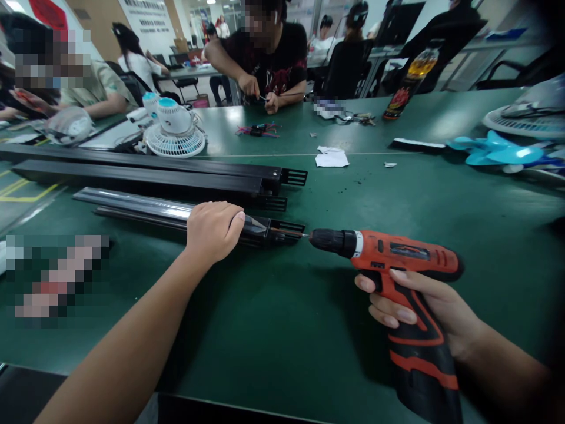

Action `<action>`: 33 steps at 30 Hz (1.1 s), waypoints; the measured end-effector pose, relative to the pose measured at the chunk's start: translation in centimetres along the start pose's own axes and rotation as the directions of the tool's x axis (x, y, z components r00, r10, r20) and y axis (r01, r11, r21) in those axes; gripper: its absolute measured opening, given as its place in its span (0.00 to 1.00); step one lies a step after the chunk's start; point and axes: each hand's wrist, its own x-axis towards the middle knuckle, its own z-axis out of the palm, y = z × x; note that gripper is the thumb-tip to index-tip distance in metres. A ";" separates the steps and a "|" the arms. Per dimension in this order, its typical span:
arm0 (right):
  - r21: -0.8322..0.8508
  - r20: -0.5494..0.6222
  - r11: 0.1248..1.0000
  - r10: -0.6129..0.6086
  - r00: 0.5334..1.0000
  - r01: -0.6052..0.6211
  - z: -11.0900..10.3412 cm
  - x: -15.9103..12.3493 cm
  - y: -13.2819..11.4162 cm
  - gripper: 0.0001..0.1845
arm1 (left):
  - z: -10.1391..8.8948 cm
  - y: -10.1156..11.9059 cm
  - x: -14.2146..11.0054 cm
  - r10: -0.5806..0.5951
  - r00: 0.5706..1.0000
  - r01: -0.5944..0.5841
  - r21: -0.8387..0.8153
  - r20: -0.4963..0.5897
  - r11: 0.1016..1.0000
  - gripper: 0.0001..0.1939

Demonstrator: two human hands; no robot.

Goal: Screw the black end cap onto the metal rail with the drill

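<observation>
My right hand [415,306] is wrapped round the grip of an orange and black cordless drill [406,250], with the index finger at the trigger. The drill's chuck points left, and a thin bit reaches toward the slotted end piece [286,229] of a long black metal profile [145,209]. Whether the bit tip touches that end cannot be made out. Over the profile lies my left hand [216,229], its fingers closed round it near the slotted end. The profile lies flat on the green table [265,330]; its underside is hidden.
Behind it lie more long black profiles [145,176] with slotted ends. White fan parts [174,132], a paper scrap [332,157], wires [259,129], a bottle [410,82] and blue fan blades [498,148] are farther back. A person [273,65] works across the table.
</observation>
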 end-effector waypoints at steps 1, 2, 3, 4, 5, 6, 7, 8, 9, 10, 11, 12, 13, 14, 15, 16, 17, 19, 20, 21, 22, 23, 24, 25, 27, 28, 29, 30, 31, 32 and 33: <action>0.002 0.007 1.000 -0.004 1.000 0.004 -0.1 0.0 0.0 0.20 | 0.1 0.0 0.0 0.001 1.000 -0.001 0.002 -0.014 1.000 0.30; 0.003 0.012 1.000 -0.007 1.000 0.007 -0.1 0.1 0.0 0.20 | 0.1 0.0 0.0 0.000 1.000 0.000 0.004 -0.026 1.000 0.30; 0.003 0.015 1.000 -0.009 1.000 0.009 -0.2 0.1 0.1 0.20 | 0.1 0.0 0.0 -0.002 0.999 0.003 0.008 -0.034 1.000 0.29; 0.003 0.016 1.000 -0.012 1.000 0.012 -0.2 0.2 0.1 0.20 | 0.1 0.0 0.0 -0.005 0.999 0.005 0.014 -0.032 1.000 0.29; 0.004 0.015 1.000 -0.018 1.000 0.018 -0.3 0.2 0.1 0.20 | 0.1 0.0 0.1 -0.007 1.000 0.008 0.023 -0.019 1.000 0.29; 0.005 0.013 1.000 -0.022 1.000 0.022 -0.3 0.2 0.2 0.20 | 0.0 0.1 0.1 -0.009 1.000 0.009 0.035 0.002 0.999 0.29; 0.005 0.013 1.000 -0.025 1.000 0.025 -0.4 0.3 0.2 0.20 | -0.1 0.1 0.2 -0.011 1.000 0.010 0.048 0.023 0.999 0.29; 0.006 0.014 1.000 -0.027 1.000 0.027 -0.4 0.3 0.2 0.20 | -0.2 0.2 0.2 -0.014 0.999 0.011 0.061 0.042 0.998 0.29; 0.003 0.017 1.000 -0.018 1.000 0.018 -0.4 0.3 0.2 0.20 | -0.3 0.2 0.2 -0.015 0.998 0.011 0.072 0.056 0.997 0.29; 0.003 0.016 1.000 -0.020 1.000 0.020 -0.4 0.2 0.2 0.20 | -0.4 0.3 0.3 -0.016 0.998 0.011 0.079 0.062 0.997 0.29; -0.004 0.013 1.000 -0.019 1.000 0.019 -0.3 0.2 0.2 0.20 | -0.4 0.3 0.3 -0.018 0.998 0.012 0.082 0.062 0.997 0.29; -0.010 0.010 1.000 -0.022 1.000 0.022 -0.3 0.2 0.2 0.20 | -0.4 0.3 0.3 -0.018 0.998 0.013 0.082 0.059 0.997 0.29; -0.014 0.005 0.999 -0.031 1.000 0.031 -0.3 0.2 0.2 0.19 | -0.4 0.3 0.3 -0.018 0.998 0.014 0.081 0.055 0.997 0.28; -0.016 0.001 0.999 -0.040 0.999 0.040 -0.2 0.2 0.2 0.19 | -0.4 0.3 0.3 -0.018 0.999 0.014 0.080 0.051 0.997 0.28; -0.014 -0.003 0.999 -0.051 0.999 0.051 -0.2 0.2 0.3 0.19 | -0.4 0.2 0.3 -0.018 0.999 0.014 0.080 0.048 0.997 0.27; -0.012 -0.004 0.998 -0.055 0.998 0.055 -0.2 0.3 0.3 0.19 | -0.4 0.2 0.3 -0.017 0.999 0.013 0.080 0.048 0.997 0.27; -0.009 -0.004 0.998 -0.055 0.998 0.055 -0.2 0.3 0.3 0.19 | -0.4 0.2 0.3 -0.016 0.999 0.012 0.082 0.048 0.997 0.27; -0.003 0.000 0.999 -0.050 0.999 0.050 -0.2 0.3 0.3 0.19 | -0.3 0.2 0.3 -0.017 0.999 0.012 0.087 0.049 0.996 0.27; -0.001 0.003 0.999 -0.042 0.999 0.042 -0.2 0.3 0.3 0.19 | -0.3 0.2 0.4 -0.018 0.999 0.013 0.089 0.050 0.996 0.27; 0.001 0.005 0.999 -0.036 0.999 0.036 -0.2 0.3 0.2 0.20 | -0.3 0.2 0.4 -0.021 0.999 0.016 0.091 0.050 0.996 0.27; 0.005 0.005 1.000 -0.031 1.000 0.031 -0.2 0.3 0.2 0.20 | -0.3 0.2 0.4 -0.023 0.998 0.018 0.092 0.053 0.996 0.27; 0.010 0.003 1.000 -0.026 1.000 0.026 -0.2 0.2 0.2 0.20 | -0.3 0.2 0.4 -0.024 0.998 0.019 0.093 0.057 0.996 0.27; 0.012 0.003 1.000 -0.018 1.000 0.018 -0.2 0.2 0.2 0.20 | -0.4 0.2 0.5 -0.025 0.998 0.019 0.093 0.060 0.995 0.27; 0.013 0.003 1.000 -0.012 1.000 0.012 -0.2 0.2 0.2 0.21 | -0.4 0.2 0.5 -0.025 0.998 0.019 0.095 0.063 0.995 0.27; 0.011 0.003 1.000 -0.015 1.000 0.015 -0.2 0.1 0.2 0.21 | -0.4 0.2 0.5 -0.025 0.998 0.019 0.094 0.065 0.995 0.28; 0.007 0.003 1.000 -0.022 1.000 0.022 -0.2 0.1 0.2 0.21 | -0.4 0.2 0.5 -0.025 0.998 0.019 0.093 0.065 0.995 0.28; 0.003 0.002 1.000 -0.029 1.000 0.029 -0.1 0.2 0.2 0.21 | -0.4 0.2 0.5 -0.025 0.998 0.019 0.091 0.065 0.996 0.28; -0.001 0.001 0.999 -0.036 0.999 0.036 -0.1 0.2 0.2 0.21 | -0.4 0.2 0.5 -0.024 0.998 0.018 0.089 0.066 0.996 0.28; -0.005 0.000 0.999 -0.038 0.999 0.038 -0.1 0.2 0.2 0.20 | -0.4 0.2 0.5 -0.024 0.997 0.018 0.088 0.067 0.996 0.28; -0.007 -0.003 0.999 -0.037 0.999 0.037 -0.1 0.2 0.2 0.20 | -0.4 0.2 0.5 -0.024 0.998 0.018 0.088 0.066 0.996 0.28; -0.007 -0.005 0.999 -0.036 0.999 0.036 -0.1 0.2 0.2 0.20 | -0.4 0.2 0.5 -0.025 0.998 0.019 0.089 0.065 0.996 0.28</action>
